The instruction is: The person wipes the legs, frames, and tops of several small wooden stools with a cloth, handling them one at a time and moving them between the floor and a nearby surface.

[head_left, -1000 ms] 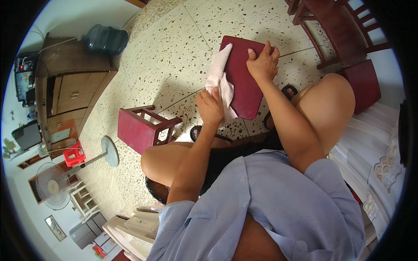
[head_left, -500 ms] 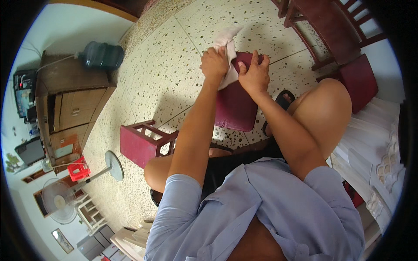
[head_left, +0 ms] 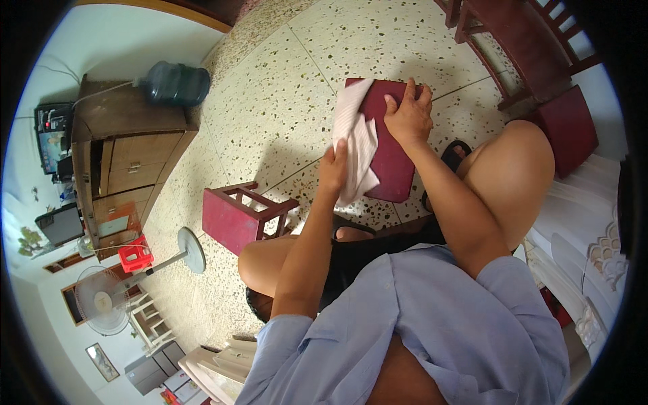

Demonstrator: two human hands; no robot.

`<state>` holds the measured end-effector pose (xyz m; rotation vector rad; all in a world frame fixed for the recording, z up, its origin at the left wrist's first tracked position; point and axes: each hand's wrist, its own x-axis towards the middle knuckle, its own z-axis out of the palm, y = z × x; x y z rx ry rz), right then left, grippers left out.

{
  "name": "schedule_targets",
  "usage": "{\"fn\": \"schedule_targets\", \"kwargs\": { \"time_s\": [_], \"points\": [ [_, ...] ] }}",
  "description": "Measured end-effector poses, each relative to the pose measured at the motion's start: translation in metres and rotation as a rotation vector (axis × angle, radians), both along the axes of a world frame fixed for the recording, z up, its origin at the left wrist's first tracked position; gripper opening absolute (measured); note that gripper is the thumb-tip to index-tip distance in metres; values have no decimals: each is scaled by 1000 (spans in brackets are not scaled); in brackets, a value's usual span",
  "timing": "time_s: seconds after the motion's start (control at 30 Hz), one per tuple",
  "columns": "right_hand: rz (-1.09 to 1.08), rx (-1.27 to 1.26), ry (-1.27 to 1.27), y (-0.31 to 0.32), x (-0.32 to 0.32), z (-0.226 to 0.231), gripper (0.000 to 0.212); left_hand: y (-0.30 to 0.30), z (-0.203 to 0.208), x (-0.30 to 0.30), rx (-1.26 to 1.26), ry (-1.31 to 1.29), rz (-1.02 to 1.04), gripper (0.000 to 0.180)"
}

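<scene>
Head view: we look down on a person's two bare hands at work over a maroon seat [head_left: 395, 152], which lies just right of the frame's centre, above the speckled floor [head_left: 270, 101]. Left hand [head_left: 332, 169], near the centre: we find its grip closed, thumb against fingers, on the lower left part of a pale ribbed cloth [head_left: 356, 145]. This cloth drapes along the seat's left side, partly on its surface and partly beyond its edge. Right hand [head_left: 410, 123], above and right of centre: its grip is loose, thumb and fingers spread at the seat's upper right corner; whether the fingertips curl over the edge we cannot quite make out. Surroundings: we note a second maroon stool [head_left: 231, 219] left of centre, a standing fan [head_left: 102, 302] and a red plastic stool [head_left: 137, 255] at lower left, a wooden cabinet [head_left: 138, 162] bearing a blue-green bottle [head_left: 174, 84] at upper left, and a dark red chair [head_left: 520, 50] at upper right.
</scene>
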<state>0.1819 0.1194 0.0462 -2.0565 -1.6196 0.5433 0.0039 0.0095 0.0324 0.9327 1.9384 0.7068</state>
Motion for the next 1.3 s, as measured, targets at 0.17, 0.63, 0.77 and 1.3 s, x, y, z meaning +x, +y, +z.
{"fn": "schedule_targets", "kwargs": {
  "time_s": [0.17,0.63,0.77,1.3],
  "points": [
    [45,-14,-19,-1,0,0,69,-6,22,-6,-153,-525,112,96],
    [87,-42,-53,-3,-5,11,70,132,-27,-17,126,-988,26,76],
    [66,-78,-46,-1,-1,9,70,86,-14,-6,70,-770,20,81],
    [71,-1,45,-2,11,-8,68,75,-3,19,404,222,-194,46]
  ]
}}
